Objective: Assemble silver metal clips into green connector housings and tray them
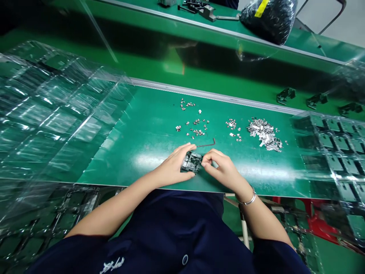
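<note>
My left hand [173, 164] is closed around a small dark grey framed part [191, 162], holding it just above the green mat [137, 133] near the table's front edge. My right hand [221, 168] pinches at the part's right side, fingers pressed together on something too small to name. A thin black hex key [206, 144] lies on the mat just behind the hands. Small shiny metal pieces [195, 125] are scattered further back, and a denser heap of metal clips [265, 133] lies to the right.
Stacked clear plastic trays [51, 114] fill the left side. More clear trays with dark parts [333, 152] stand at the right. Behind runs a green conveyor [199, 61] with dark brackets [286, 95]. A black bag [268, 17] and tools sit on the far bench.
</note>
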The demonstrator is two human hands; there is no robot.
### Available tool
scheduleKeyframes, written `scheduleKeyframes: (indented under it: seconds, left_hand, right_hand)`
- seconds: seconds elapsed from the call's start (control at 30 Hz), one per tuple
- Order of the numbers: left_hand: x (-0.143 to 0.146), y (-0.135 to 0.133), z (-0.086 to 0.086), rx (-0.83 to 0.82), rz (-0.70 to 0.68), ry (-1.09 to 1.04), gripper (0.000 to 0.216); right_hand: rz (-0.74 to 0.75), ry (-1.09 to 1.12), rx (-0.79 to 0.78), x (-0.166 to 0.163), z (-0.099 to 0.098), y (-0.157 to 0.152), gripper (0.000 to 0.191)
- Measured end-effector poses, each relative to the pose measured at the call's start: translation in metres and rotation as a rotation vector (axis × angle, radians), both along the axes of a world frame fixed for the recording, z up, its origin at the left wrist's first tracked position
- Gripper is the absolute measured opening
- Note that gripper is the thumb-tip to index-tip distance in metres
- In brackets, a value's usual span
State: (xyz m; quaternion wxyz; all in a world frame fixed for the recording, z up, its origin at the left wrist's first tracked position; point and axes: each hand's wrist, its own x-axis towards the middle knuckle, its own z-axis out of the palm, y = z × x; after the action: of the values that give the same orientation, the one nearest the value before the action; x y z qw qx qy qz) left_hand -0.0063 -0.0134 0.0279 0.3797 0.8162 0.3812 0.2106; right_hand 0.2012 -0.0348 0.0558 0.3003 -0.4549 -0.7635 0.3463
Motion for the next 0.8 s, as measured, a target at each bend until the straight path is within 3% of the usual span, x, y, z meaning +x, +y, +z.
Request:
scheduleKeyframes:
  seconds: [0.13, 0.47, 0.63, 0.8]
  left_hand:
    - [0.006, 0.003, -0.005, -0.073, 0.001, -0.032, 0.047]
    - [0.011, -0.008, 0.003, 0.215, 0.007, 0.027, 0.041]
    - [0.011, -0.011, 0.004, 0.229, 0.010, 0.055, 0.040]
    - [0.008, -0.010, 0.007, 0.153, 0.001, 0.013, 0.043]
  right_hand:
    - [0.003, -0.230, 0.141, -0.002, -0.009, 0.006, 0.010]
    - [0.058, -0.440, 0.313, -0.003, -0.009, 0.005, 0.022]
    - [0.061, -0.433, 0.292, -0.005, -0.010, 0.005, 0.023]
    - [-0.059, -0.379, 0.209, -0.007, -0.008, -0.001, 0.016]
